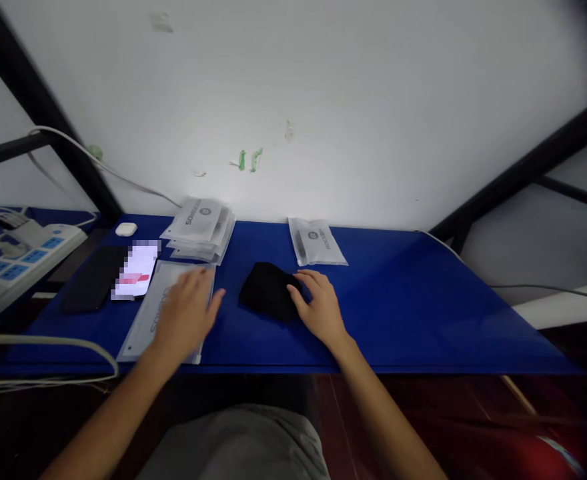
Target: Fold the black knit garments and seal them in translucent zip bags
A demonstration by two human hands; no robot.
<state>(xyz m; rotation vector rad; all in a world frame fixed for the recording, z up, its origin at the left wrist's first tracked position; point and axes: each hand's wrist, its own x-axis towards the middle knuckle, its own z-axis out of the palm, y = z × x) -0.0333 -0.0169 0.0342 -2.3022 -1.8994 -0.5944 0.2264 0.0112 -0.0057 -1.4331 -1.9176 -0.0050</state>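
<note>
A bunched black cloth item [268, 292] lies on the blue tabletop in front of me. My right hand [318, 307] has its thumb and fingers at the cloth's right end, gripping that edge; its exact kind does not show. To the left, a frosted zip bag [146, 320] with printed lettering lies flat near the front edge. Over this bag rests my left hand [186, 307], slightly blurred, fingers stretched and thumb apart, covering part of the print. Nothing shows in its grasp. Whether the bag has contents I cannot tell.
Several filled frosted bags [198, 227] are stacked against the wall, and another bag [317, 241] lies right of them. A lit phone [137, 270], a dark flat object [91, 280], a white earbud case [126, 229] and a power strip [28, 263] with cables occupy the left.
</note>
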